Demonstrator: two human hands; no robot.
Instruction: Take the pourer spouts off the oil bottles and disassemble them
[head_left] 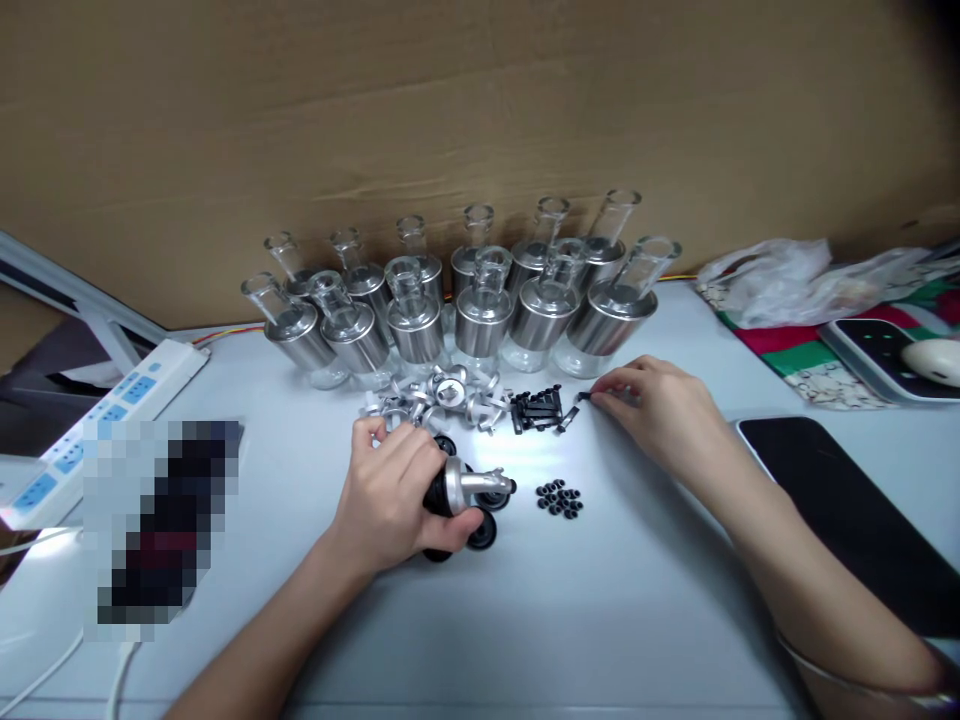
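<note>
My left hand (pixel 390 492) is closed around a silver bottle pourer (pixel 480 483) with a black base, its spout pointing right and tipped with black. Between the thumb and fingertips of my right hand (pixel 667 412) is a small black plastic strip (pixel 584 396). Just left of that lies a pile of similar black strips (pixel 536 411). Silver metal fittings (pixel 450 393) are heaped behind my left hand. Round black stoppers (pixel 482 530) lie beneath and beside it, partly hidden. A cluster of tiny black caps (pixel 559 498) sits between the hands, nearer me.
Two rows of glass bottles with steel sleeves (pixel 480 320) stand at the back against a cardboard wall (pixel 480 100). On the left are a power strip (pixel 112 420) and a pixelated dark object. A black phone-like slab (pixel 847 510) and a plastic bag (pixel 787 275) are on the right.
</note>
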